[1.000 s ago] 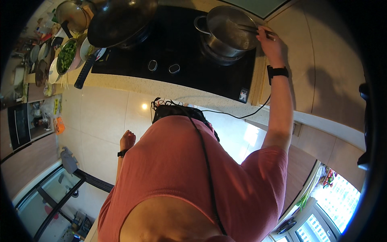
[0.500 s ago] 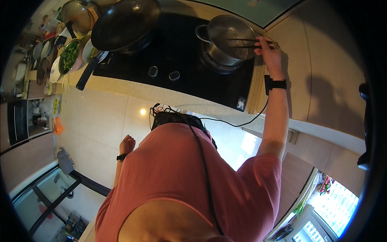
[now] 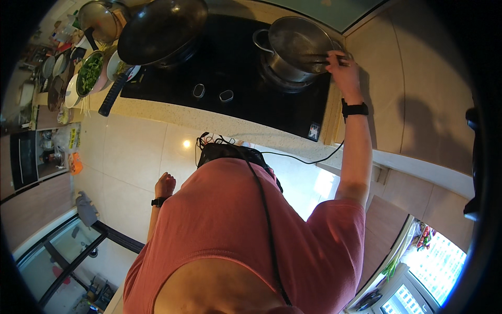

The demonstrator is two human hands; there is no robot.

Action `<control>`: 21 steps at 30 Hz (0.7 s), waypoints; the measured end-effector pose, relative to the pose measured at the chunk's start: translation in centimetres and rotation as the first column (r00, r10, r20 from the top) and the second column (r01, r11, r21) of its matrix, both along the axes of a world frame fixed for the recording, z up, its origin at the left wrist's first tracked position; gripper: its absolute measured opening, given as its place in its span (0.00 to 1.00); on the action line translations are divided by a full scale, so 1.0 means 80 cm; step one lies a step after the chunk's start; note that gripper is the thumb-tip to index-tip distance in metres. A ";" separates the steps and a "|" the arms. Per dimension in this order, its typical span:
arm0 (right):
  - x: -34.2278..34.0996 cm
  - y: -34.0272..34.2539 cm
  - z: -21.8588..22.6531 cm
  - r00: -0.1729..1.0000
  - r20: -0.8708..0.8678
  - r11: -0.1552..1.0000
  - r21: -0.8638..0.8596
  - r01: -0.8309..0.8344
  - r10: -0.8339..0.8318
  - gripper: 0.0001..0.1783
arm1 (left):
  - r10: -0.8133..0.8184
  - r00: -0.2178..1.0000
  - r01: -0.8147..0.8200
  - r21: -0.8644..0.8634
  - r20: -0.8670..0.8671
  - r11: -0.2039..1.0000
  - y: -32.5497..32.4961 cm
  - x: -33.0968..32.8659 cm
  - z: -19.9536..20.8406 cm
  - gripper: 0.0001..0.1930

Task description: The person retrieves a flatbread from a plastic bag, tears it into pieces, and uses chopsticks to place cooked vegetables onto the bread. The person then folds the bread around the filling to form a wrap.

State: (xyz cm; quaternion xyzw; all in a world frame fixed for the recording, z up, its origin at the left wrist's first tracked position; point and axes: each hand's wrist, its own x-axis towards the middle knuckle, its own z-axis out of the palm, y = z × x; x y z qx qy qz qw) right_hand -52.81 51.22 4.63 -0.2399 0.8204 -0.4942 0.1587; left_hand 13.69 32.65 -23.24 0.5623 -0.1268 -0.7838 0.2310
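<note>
A steel pot (image 3: 287, 65) with loop handles stands on the right burner of the black cooktop (image 3: 230, 57). Over its right rim reaches my right hand (image 3: 342, 73), closed on dark chopsticks (image 3: 316, 58) whose tips point into the pot. What lies inside the pot is too dim to make out. My left hand (image 3: 165, 184) hangs at my side, away from the counter. Its fingers are curled in, and I see nothing in them.
A dark wok (image 3: 162, 31) sits on the left burner, its black handle (image 3: 112, 97) jutting over the counter edge. Left of it are a bowl of chopped greens (image 3: 90, 73) and a glass lid (image 3: 102, 23). A thin cable (image 3: 308, 161) runs from my right wrist to my waist.
My right hand has shifted slightly left and down, with the chopsticks now less spread apart. My left hand stays where it was.
</note>
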 end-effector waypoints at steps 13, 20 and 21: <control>-0.009 -0.034 -0.030 0.995 0.078 0.967 -0.239 0.086 -0.069 0.14 | -0.004 0.999 0.003 0.014 0.046 1.000 0.003 -0.002 0.005 0.09; -0.012 -0.043 -0.039 0.905 0.392 0.842 -0.424 0.335 -0.163 0.12 | 0.002 1.000 -0.002 0.008 -0.031 1.000 0.007 0.000 0.006 0.11; -0.013 -0.041 -0.040 0.889 0.425 0.817 -0.442 0.370 -0.172 0.12 | 0.008 1.000 -0.008 0.005 -0.016 1.000 0.008 0.002 0.006 0.11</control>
